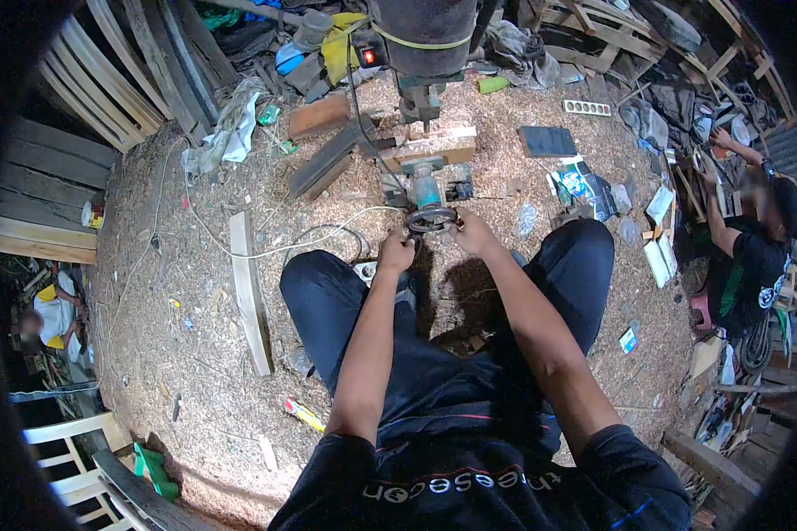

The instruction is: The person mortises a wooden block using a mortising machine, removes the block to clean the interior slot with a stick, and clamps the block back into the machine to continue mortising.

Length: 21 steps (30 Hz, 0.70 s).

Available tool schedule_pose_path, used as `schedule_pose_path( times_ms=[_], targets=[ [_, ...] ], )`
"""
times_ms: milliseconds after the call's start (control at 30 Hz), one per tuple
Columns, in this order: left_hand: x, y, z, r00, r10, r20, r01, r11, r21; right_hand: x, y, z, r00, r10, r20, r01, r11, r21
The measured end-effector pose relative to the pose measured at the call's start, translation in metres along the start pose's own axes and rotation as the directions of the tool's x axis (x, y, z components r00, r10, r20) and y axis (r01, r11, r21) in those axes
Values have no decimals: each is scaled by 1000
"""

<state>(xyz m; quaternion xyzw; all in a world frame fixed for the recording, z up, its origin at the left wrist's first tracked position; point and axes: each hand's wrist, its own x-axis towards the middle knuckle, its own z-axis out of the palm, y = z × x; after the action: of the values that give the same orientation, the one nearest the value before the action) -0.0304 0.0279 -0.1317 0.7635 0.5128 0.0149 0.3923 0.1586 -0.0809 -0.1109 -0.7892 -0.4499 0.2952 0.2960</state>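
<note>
Both my hands are at a dark round handwheel (432,219) on the front of a drilling machine. My left hand (397,251) has its fingers closed round the wheel's left side. On the right side, my right hand (474,234) grips the rim. Beyond the wheel, a block of wood (438,149) sits in the machine's green clamp (426,182). The machine's head (419,99) stands over the block. A pale cable (328,232) runs to the left from near the wheel.
Wood shavings cover the ground. A long plank (250,292) lies left of my knees, dark timber (328,165) behind it. A power strip (586,108) and black box (546,142) lie at the right. One person (753,239) sits far right, another (55,314) far left.
</note>
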Motion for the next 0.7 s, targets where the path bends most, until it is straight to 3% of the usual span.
schedule_pose_path(
  times_ms=[133,167,267,333,400,467,500,600,633,700],
  targets=[
    [5,-3,4,996,-56,71,52,997,54,-5,-8,-1,999,-11,-37,12,1000,20],
    [8,-9,7,994,1,112,-7,999,49,-7,-10,-2,999,-14,-48,16,999,35],
    [5,-9,10,990,126,63,-125,992,-16,-3,-3,4,998,-14,-57,17,999,48],
    [8,-1,6,994,49,97,-38,994,-107,-3,-6,4,998,-7,-67,9,1000,28],
    [7,7,1,997,68,38,-61,986,-152,-3,-7,4,998,5,-68,-5,1000,5],
    [0,13,-5,977,179,-120,-195,971,-139,-1,-6,6,998,23,-59,-25,1000,-18],
    [4,13,-4,969,189,-158,-211,968,-134,3,0,9,997,-41,-59,37,998,-59],
    [-7,59,-50,827,318,-464,-472,841,-264,9,-35,-10,929,-124,-348,94,990,-102],
    [-4,72,-67,795,309,-521,-512,803,-305,17,-51,-20,915,-70,-396,49,997,-64],
    [-1,103,-105,693,317,-648,-619,723,-308,20,-96,-53,792,-207,-575,298,952,68]
  ],
)
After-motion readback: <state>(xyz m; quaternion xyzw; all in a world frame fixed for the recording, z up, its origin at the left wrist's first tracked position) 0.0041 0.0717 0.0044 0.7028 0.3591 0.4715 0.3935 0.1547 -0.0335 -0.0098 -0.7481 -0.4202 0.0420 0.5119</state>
